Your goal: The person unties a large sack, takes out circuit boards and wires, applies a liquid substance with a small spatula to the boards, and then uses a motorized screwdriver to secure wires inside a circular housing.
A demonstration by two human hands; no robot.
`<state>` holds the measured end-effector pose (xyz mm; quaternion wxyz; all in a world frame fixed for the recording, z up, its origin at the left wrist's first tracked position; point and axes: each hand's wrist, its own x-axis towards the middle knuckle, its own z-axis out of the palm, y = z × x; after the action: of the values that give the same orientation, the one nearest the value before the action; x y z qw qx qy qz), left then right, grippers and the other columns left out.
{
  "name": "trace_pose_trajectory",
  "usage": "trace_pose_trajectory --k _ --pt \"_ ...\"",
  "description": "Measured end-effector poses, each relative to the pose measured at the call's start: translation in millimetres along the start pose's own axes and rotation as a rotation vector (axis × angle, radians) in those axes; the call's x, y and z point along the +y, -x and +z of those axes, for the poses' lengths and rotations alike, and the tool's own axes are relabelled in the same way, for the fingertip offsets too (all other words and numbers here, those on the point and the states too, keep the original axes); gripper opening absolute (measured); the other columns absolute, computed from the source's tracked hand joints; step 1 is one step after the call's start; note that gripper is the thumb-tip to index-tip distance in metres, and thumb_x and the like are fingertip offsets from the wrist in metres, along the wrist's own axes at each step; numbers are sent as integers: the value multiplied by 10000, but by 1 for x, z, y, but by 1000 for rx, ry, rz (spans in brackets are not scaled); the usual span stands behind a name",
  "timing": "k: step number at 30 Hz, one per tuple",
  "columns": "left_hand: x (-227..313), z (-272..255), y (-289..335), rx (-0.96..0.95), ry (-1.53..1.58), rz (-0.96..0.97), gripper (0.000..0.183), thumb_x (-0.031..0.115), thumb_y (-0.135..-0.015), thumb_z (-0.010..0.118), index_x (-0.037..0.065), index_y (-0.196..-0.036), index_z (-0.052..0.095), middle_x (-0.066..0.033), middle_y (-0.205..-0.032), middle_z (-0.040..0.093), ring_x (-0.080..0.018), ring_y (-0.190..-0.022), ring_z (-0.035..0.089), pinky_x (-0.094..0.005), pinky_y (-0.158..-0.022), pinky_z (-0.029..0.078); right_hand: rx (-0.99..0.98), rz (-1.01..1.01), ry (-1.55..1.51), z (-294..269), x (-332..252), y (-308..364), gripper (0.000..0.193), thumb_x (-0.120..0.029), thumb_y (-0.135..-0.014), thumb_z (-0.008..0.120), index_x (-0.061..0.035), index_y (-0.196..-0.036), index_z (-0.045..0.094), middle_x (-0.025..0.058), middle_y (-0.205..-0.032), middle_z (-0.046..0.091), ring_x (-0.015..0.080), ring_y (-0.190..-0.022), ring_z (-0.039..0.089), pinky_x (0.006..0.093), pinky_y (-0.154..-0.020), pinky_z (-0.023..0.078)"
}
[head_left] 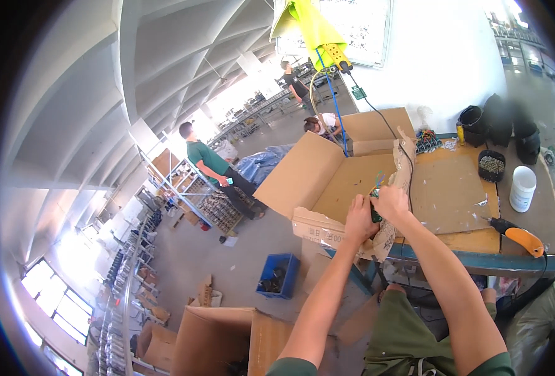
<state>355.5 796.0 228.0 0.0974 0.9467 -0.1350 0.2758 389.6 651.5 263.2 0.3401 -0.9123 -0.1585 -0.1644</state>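
My left hand (360,219) and my right hand (391,203) meet over the near edge of an open cardboard box (337,182). Pinched between them is a small green circuit board (375,215), with thin coloured wires (378,180) sticking up from it. Fingers of both hands are closed round the board and cover most of it. A torn cardboard flap (385,241) lies under and beside my hands. To their right, a flat cardboard sheet (450,194) covers part of the workbench (440,252).
On the bench's right are an orange-handled power screwdriver (525,241), a white jar (523,189), a black tub of screws (492,166) and a wire bundle (427,143). A black cable (387,122) hangs across. Below left are a blue crate (278,276) and large carton (218,332). People stand beyond.
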Motion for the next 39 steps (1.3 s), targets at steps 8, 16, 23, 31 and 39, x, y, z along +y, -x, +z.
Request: trace_pose_trajectory --k 8,16,23,31,39 --pt "16 -6 1 50 41 -82 517 54 -642 725 10 -1134 572 -194 -1086 526 -436 -1045 533 -484 -911 477 -12 36 -15 -4 2 2 441 -420 -875 705 17 -928 708 230 -940 715 400 -898 715 472 -789 585" --pt "15 -8 -4 204 112 -100 496 157 -726 765 26 -1177 604 -209 -1074 565 -429 -1033 556 -494 -889 478 182 54 -177 -9 3 9 431 -416 -873 695 14 -903 677 241 -875 708 425 -850 701 511 -762 565" --pt "-2 -2 -6 69 -17 -291 459 244 -605 772 12 -960 597 -226 -1013 587 -433 -1015 542 -508 -907 445 204 73 -485 -57 18 36 410 -428 -899 715 -18 -903 703 160 -716 677 296 -628 651 439 -601 506" --pt "1 9 -4 30 -251 -403 698 364 -684 820 116 -1299 604 -165 -1216 583 -386 -1190 531 -528 -1022 418 214 569 -1596 -118 121 156 318 -415 -1029 582 -103 -1015 640 -24 -839 585 93 -731 526 258 -670 434" --pt "52 -51 8 589 200 -199 417 216 -859 754 23 -1202 615 -149 -1163 591 -314 -1105 556 -426 -980 441 -111 209 -2257 -171 133 231 549 -583 -1045 418 -61 -1140 557 1 -804 468 100 -686 409 222 -573 347"
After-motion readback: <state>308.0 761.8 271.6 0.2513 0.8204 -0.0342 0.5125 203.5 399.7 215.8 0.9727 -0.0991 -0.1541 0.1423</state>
